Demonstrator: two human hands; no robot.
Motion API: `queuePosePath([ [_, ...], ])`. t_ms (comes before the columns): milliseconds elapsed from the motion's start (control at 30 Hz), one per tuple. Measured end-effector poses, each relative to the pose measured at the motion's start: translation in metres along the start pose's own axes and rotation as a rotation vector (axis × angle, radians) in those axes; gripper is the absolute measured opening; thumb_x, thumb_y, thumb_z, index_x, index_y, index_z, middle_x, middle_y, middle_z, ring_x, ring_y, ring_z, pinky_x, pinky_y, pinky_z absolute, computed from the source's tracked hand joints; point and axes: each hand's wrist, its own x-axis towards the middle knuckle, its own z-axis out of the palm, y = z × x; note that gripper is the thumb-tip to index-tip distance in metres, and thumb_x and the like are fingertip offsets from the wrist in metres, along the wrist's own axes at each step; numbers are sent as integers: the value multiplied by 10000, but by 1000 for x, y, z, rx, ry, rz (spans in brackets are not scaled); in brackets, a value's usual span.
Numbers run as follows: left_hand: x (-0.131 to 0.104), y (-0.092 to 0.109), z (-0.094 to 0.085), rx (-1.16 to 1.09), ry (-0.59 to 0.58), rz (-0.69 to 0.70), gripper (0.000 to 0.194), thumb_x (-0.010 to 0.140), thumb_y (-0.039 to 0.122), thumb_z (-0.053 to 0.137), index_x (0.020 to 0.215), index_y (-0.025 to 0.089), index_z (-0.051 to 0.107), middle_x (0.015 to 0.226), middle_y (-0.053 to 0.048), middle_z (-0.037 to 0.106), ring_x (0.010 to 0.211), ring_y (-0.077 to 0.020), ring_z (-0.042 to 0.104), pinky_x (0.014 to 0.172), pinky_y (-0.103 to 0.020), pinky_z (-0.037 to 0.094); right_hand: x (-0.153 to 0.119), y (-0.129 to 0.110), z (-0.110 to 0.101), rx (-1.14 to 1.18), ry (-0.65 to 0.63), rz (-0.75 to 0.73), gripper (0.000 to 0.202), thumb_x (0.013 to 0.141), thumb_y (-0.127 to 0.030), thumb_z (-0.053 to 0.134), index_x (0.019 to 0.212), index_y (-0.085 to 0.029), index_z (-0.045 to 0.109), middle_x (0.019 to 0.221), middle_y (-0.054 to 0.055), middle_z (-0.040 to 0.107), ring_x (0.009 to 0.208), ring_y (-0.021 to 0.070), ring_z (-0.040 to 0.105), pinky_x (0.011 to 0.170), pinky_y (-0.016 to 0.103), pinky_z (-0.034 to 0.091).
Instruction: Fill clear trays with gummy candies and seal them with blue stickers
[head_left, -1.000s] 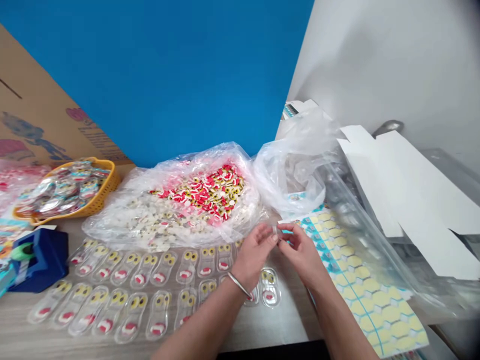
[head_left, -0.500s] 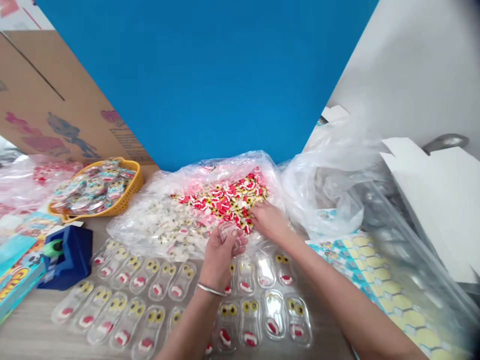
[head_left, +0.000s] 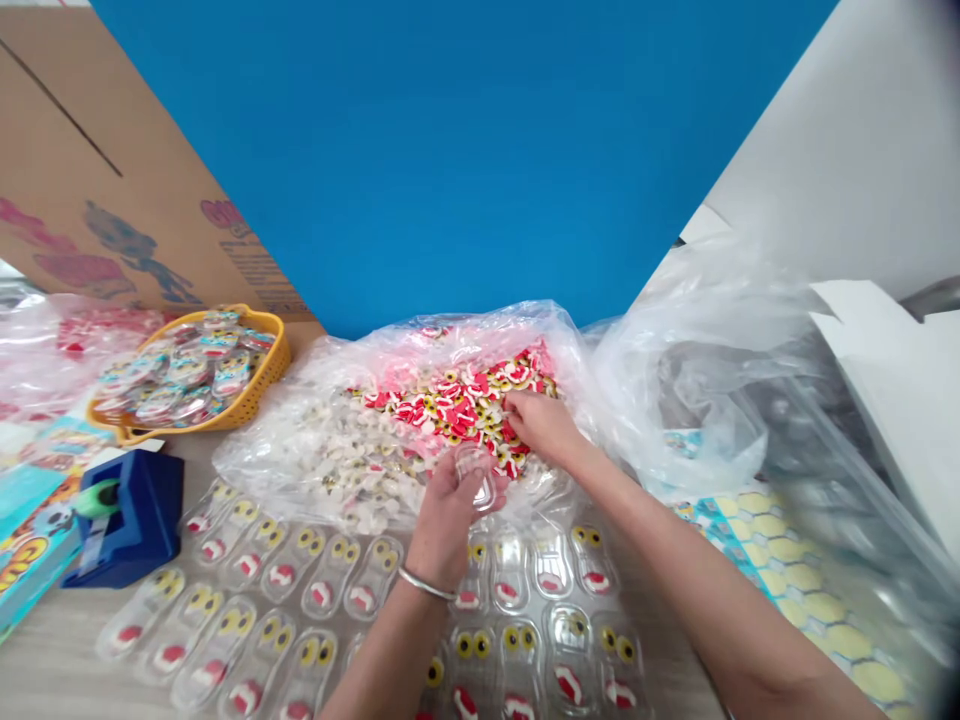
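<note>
My left hand point(head_left: 454, 505), with a silver bangle at the wrist, is closed around a clear plastic blister shell point(head_left: 480, 475). Just to its right, my right hand point(head_left: 541, 422) has its fingers pinched together in a heap of small red-and-white mouth pieces and yellow eye pieces point(head_left: 457, 405). What those fingertips hold, if anything, is hidden. The heap lies in a clear plastic bag point(head_left: 300, 420). In front of the bag, rows of clear blister shells point(head_left: 322, 590) each carry yellow eyes and a red mouth; my left forearm covers some of them.
A yellow basket point(head_left: 274, 365) of packed blisters stands at the left, near a blue tape dispenser point(head_left: 142, 520). Behind rises a blue panel point(head_left: 465, 160) beside a cardboard box point(head_left: 150, 150). Crumpled plastic bags point(head_left: 697, 370) and printed card sheets point(head_left: 810, 590) lie right.
The whole view has shifted slightly. My right hand's fingers have drawn together into a pinch at the heap. My left hand still holds the clear shell, now tilted differently.
</note>
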Motion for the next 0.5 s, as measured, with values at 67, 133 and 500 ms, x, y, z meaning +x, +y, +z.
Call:
queuePosePath([
  [67,0,1,2,-3,-31,-31,465,706,335,749,1117,209,571,1057,-71,695,781,-186,696,671,-323,561,-13,-6,-3,43,78,-23,148,946,-195,471,975,-203,616,969,54,687,873,177,626,758,254,423],
  [133,0,1,6,-15,-53,-40,460,708,296,728,1136,216,580,1064,-64,686,778,-180,682,644,-308,554,-31,-15,-6,101,184,-105,163,974,-221,449,991,-200,610,970,56,665,890,172,612,785,255,431],
  [500,-3,-9,13,-149,-162,55,308,797,236,601,1100,197,645,1123,-64,655,833,-160,633,603,-226,494,-80,-27,2,250,230,-402,277,974,-171,442,1168,-204,637,1100,97,643,1032,210,596,901,345,505],
])
